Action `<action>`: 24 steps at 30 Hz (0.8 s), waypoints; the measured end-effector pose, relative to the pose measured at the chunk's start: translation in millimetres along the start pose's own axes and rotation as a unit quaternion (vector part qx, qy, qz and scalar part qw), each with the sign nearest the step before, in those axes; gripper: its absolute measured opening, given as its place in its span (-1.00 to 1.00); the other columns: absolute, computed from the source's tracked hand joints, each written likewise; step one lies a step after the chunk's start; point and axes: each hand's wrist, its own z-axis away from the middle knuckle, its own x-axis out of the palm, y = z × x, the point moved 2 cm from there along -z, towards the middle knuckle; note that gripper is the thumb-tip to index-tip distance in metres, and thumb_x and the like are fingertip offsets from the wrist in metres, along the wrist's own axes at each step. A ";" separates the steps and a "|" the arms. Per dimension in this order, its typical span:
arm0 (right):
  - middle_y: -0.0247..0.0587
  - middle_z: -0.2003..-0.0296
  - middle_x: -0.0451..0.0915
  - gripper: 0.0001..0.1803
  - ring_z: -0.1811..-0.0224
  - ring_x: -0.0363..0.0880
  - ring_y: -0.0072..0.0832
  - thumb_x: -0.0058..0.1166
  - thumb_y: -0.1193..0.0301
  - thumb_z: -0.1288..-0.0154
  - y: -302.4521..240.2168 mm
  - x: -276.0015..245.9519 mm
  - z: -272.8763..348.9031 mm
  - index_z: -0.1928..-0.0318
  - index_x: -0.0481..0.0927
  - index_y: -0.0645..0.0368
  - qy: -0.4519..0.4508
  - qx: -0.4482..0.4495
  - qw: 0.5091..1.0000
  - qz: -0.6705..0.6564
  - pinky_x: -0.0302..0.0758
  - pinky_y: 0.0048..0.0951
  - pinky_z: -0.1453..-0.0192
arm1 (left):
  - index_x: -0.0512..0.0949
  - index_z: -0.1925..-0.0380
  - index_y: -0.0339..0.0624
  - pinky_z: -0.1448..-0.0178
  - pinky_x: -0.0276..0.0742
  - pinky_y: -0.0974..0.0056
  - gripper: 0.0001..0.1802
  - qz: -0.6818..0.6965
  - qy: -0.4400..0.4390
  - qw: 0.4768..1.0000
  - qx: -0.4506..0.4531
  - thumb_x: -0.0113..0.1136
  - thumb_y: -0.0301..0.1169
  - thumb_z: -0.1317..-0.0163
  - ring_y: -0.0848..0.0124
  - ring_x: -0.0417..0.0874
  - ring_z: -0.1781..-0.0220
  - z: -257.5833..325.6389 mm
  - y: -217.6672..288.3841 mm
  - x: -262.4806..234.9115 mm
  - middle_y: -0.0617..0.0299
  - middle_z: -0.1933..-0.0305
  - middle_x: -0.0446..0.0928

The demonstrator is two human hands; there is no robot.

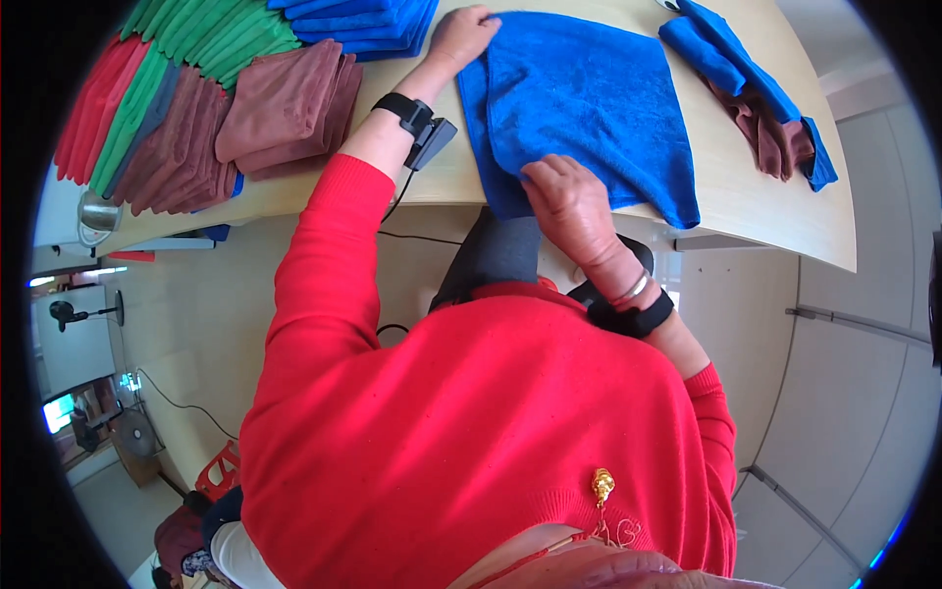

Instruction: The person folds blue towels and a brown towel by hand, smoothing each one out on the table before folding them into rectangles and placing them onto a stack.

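A blue cloth towel [603,103] lies on the table in front of me, with one layer laid over another and the lower layer showing along the left side. My left hand [465,39] is closed on its far left corner. At the near left part of the towel, my right hand [569,201] pinches the edge between thumb and fingers. The towel's near right corner droops over the table's front edge.
Folded brown towels [289,103], green towels [211,34], red towels [93,118] and blue towels [378,25] are stacked at the left. Crumpled blue and brown cloths [751,93] lie at the right of the table [819,221]. A black cable [422,238] hangs below.
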 end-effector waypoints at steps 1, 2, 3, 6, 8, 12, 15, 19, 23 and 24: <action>-0.18 0.37 0.53 -0.86 0.28 0.54 -0.21 0.20 0.47 -0.10 -2.6 -8.7 -0.3 0.29 0.56 0.16 0.032 0.021 0.999 -0.028 0.49 -0.31 0.23 | 0.62 0.31 -0.19 0.16 0.59 0.12 -0.81 0.086 -0.020 0.991 -0.099 0.17 -0.33 -0.14 0.18 0.68 0.29 -3.6 -5.2 -10.6 0.03 0.36 0.64; -0.17 0.41 0.52 -0.88 0.32 0.55 -0.19 0.19 0.49 -0.11 -5.5 -17.5 -0.2 0.30 0.56 0.16 0.065 0.043 0.995 -0.055 0.49 -0.30 0.27 | 0.60 0.31 -0.26 0.19 0.59 0.16 -0.81 0.171 -0.039 0.965 -0.196 0.17 -0.37 -0.13 0.22 0.68 0.32 -3.5 -10.7 -17.4 0.01 0.39 0.64; -0.16 0.44 0.52 -0.90 0.36 0.55 -0.17 0.18 0.50 -0.13 -6.6 -21.9 0.2 0.32 0.56 0.16 0.097 0.065 0.990 -0.083 0.50 -0.29 0.30 | 0.60 0.31 -0.26 0.19 0.59 0.16 -0.81 0.170 -0.039 0.965 -0.196 0.17 -0.37 -0.13 0.22 0.68 0.32 -3.9 -20.9 -18.2 0.01 0.39 0.64; -0.15 0.45 0.52 -0.91 0.36 0.56 -0.17 0.17 0.50 -0.14 -17.7 -17.3 -1.5 0.32 0.56 0.16 0.068 0.037 0.993 -0.092 0.51 -0.27 0.31 | 0.67 0.37 -0.07 0.17 0.60 0.05 -0.74 -0.004 -0.089 0.980 -0.177 0.04 -0.22 -0.21 0.03 0.68 0.35 -1.4 -66.0 -22.1 0.00 0.46 0.64; -0.15 0.45 0.52 -0.92 0.37 0.56 -0.16 0.16 0.50 -0.15 -17.1 -13.1 -0.7 0.32 0.55 0.16 0.054 0.032 0.994 -0.092 0.52 -0.26 0.32 | 0.66 0.35 -0.08 0.17 0.59 0.06 -0.77 -0.070 -0.079 0.982 -0.158 0.03 -0.29 -0.17 0.04 0.67 0.32 -0.8 -69.6 -20.9 0.02 0.43 0.63; -0.16 0.44 0.53 -0.92 0.35 0.57 -0.17 0.16 0.48 -0.16 -14.4 -5.4 2.8 0.33 0.55 0.16 0.022 0.011 0.996 -0.091 0.53 -0.26 0.31 | 0.61 0.28 -0.16 0.14 0.56 0.09 -0.78 -0.162 -0.067 0.976 -0.132 0.02 -0.45 -0.11 0.06 0.66 0.24 4.1 -53.3 -27.2 -0.01 0.33 0.62; -0.17 0.44 0.52 -0.93 0.35 0.58 -0.16 0.16 0.46 -0.17 -17.0 -2.2 -0.2 0.33 0.55 0.14 0.014 -0.002 0.996 -0.088 0.53 -0.26 0.31 | 0.58 0.25 -0.28 0.12 0.57 0.09 -0.77 -0.100 -0.073 0.979 -0.162 0.03 -0.49 -0.10 0.03 0.67 0.20 15.7 -52.2 -29.1 -0.11 0.24 0.63; -0.15 0.39 0.56 -0.91 0.31 0.59 -0.16 0.16 0.45 -0.18 -17.2 8.2 -0.3 0.30 0.56 0.15 -0.032 0.018 0.996 -0.079 0.55 -0.30 0.27 | 0.54 0.21 -0.26 0.04 0.53 0.04 -0.72 -0.221 0.142 0.964 -0.031 -0.04 -0.57 -0.04 -0.06 0.61 0.10 33.6 -45.2 -34.3 -0.13 0.15 0.59; -0.11 0.32 0.59 -0.87 0.28 0.61 -0.16 0.17 0.46 -0.18 -3.8 5.7 5.9 0.24 0.60 0.16 -0.018 0.071 0.990 -0.122 0.56 -0.36 0.23 | 0.45 0.33 -0.24 0.16 0.50 0.13 -0.85 -0.076 -0.061 0.977 0.190 -0.01 -0.64 -0.09 0.12 0.60 0.24 102.4 48.0 -69.0 -0.01 0.29 0.54; -0.11 0.32 0.59 -0.87 0.28 0.61 -0.16 0.17 0.46 -0.18 -5.5 6.6 4.4 0.24 0.60 0.16 -0.020 0.068 0.989 -0.126 0.56 -0.36 0.23 | 0.51 0.27 -0.17 0.10 0.49 0.12 -0.76 -0.065 -0.095 0.973 0.198 0.02 -0.62 -0.03 0.12 0.59 0.18 124.9 44.0 -72.6 0.05 0.26 0.54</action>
